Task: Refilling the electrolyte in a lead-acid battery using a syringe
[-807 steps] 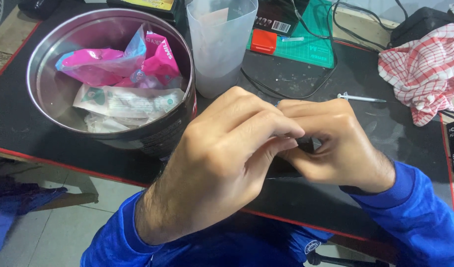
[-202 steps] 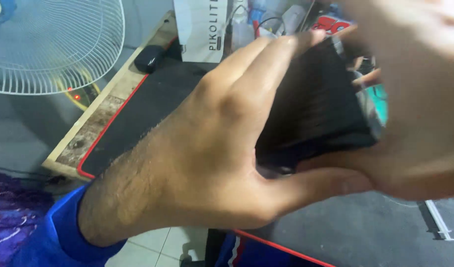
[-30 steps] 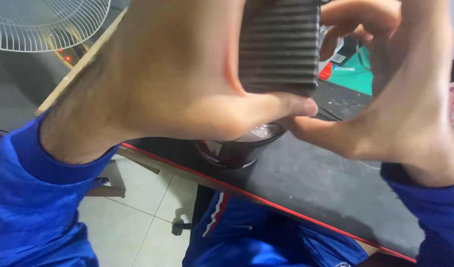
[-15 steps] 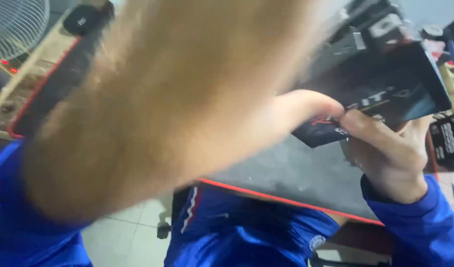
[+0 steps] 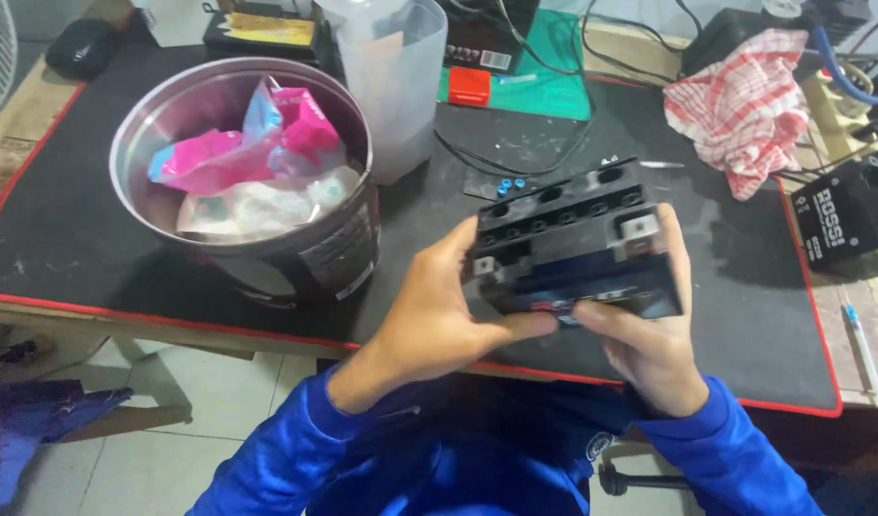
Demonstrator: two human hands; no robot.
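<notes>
Black battery (image 5: 574, 244) gripped from both sides above counter (image 5: 95, 248) edge: left hand (image 5: 434, 320) fingers on left face, right hand (image 5: 649, 339) fingers curled around right end. Metal tin (image 5: 257, 182) nearby, left.

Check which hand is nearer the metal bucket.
Left. The left hand grips the black battery just right of the metal bucket; the right hand holds the battery's far side.

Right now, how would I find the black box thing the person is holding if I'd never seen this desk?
Start at the big round metal tub on the black desk mat and look right. Both hands, left hand and right hand, hold up a black battery. Unlike the other black battery lying at the mat's right edge, its top shows a row of round holes.
</notes>
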